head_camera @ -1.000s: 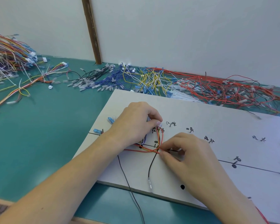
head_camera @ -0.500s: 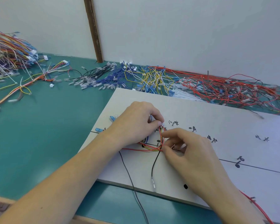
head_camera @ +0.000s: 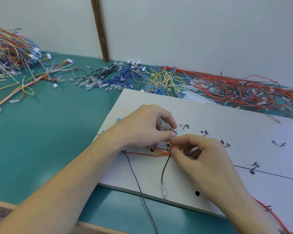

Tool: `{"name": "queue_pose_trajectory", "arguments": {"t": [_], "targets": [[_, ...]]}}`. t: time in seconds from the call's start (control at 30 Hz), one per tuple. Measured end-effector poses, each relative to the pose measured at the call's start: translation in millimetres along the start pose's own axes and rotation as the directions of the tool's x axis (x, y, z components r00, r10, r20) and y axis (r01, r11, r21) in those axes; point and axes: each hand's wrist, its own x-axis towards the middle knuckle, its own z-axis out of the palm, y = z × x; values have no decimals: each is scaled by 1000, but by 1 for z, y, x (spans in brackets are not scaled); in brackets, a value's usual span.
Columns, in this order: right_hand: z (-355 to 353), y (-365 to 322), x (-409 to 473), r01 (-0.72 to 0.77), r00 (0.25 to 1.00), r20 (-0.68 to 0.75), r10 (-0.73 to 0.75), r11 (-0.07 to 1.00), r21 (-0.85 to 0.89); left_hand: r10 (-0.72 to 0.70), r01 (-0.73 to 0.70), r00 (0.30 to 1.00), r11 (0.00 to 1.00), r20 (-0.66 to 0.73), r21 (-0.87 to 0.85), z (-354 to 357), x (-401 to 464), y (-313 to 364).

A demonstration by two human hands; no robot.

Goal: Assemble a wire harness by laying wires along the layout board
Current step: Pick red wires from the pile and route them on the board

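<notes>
The white layout board lies on the green table, marked with black lines, dots and handwritten labels. A small bundle of red, orange and yellow wires runs across its left part. My left hand rests over the bundle's left end, thumb and forefinger pinching wires near a peg. My right hand pinches the same bundle just to the right, fingers curled. A black wire with a clear terminal hangs down from the pinch point. A grey wire trails off the board's front edge.
Piles of loose wires line the wall: black and blue, yellow, red. A large mixed heap sits far left. A wooden post stands against the wall. Red wires run under my right wrist.
My right hand has moved up and left along the bundle until its fingertips meet my left thumb. The left hand stayed nearly in place.
</notes>
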Motion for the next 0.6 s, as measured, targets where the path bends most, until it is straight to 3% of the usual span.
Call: {"name": "queue_pose_trajectory", "arguments": {"t": [0.3, 0.6], "targets": [[5, -1, -6, 150, 984, -81, -159, 983, -106, 5, -4, 998, 1000, 62, -25, -4, -2, 1], [3, -1, -9, 202, 970, -135, -201, 979, -4, 36, -41, 992, 999, 123, 36, -4, -4, 2]]}}
